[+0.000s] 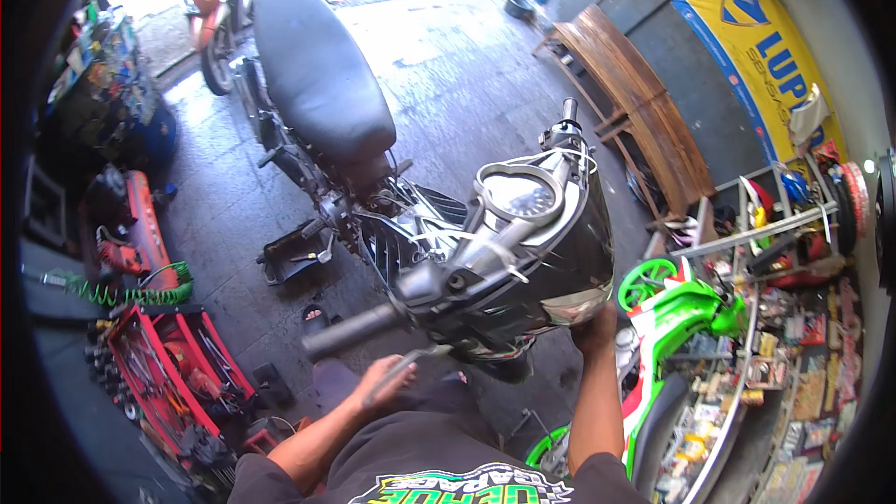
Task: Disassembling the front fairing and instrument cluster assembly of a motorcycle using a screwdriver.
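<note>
A motorbike with a dark front fairing (509, 317) stands in front of me, its handlebar area facing up. My left hand (387, 380) is closed round a slim grey metal tool (425, 355), whose exact kind I cannot make out; its far end points at the fairing's lower left edge. Above this hand is the black handlebar grip (350, 331). My right hand (595, 329) touches the right side of the fairing by the headlight (574, 306); its fingers are mostly hidden. A round instrument cluster (519, 194) and the long black seat (322, 75) lie beyond.
At left are a red tool tray (177, 364) with tools and a coiled green hose (140, 291). A black plastic part (297, 254) lies on the floor. To the right stand a green motorbike (672, 317), a wooden bench (635, 93) and a cluttered parts display (719, 411).
</note>
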Available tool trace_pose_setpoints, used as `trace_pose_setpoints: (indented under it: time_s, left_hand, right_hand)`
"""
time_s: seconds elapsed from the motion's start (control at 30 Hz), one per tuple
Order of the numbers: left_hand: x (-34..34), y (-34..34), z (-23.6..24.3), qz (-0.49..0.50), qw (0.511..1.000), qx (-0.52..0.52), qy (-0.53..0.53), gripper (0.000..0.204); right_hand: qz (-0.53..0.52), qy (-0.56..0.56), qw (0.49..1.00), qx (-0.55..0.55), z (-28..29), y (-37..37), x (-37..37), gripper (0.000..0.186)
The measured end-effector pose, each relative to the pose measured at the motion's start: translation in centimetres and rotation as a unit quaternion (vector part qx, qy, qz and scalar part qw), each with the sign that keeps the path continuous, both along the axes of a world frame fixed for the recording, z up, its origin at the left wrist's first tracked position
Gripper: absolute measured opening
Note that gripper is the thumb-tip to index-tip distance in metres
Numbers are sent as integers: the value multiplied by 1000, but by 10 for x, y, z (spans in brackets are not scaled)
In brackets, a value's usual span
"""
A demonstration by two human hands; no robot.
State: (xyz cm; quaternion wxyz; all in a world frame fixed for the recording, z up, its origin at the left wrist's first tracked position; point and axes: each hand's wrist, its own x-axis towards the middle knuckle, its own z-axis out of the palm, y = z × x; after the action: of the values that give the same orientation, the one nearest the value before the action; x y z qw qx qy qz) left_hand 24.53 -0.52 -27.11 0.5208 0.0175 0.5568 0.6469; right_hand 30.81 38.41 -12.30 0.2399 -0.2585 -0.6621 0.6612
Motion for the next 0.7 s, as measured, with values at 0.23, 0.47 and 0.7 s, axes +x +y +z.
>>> trace_pose_setpoints:
  time_s: [0.23, 0.47, 0.7]
  left_hand:
    - [53, 130, 107, 419, 874, 242, -42, 42]
    - [16, 188, 144, 594, 694, 391, -110, 44]
    - [-3, 188, 147, 582, 648, 488, -66, 46]
  right_hand:
    - [41, -84, 966, -240, 9, 28, -5, 42]
    - [10, -87, 995, 46, 44, 62, -32, 36]
    - [122, 37, 964, 234, 109, 44, -85, 18]
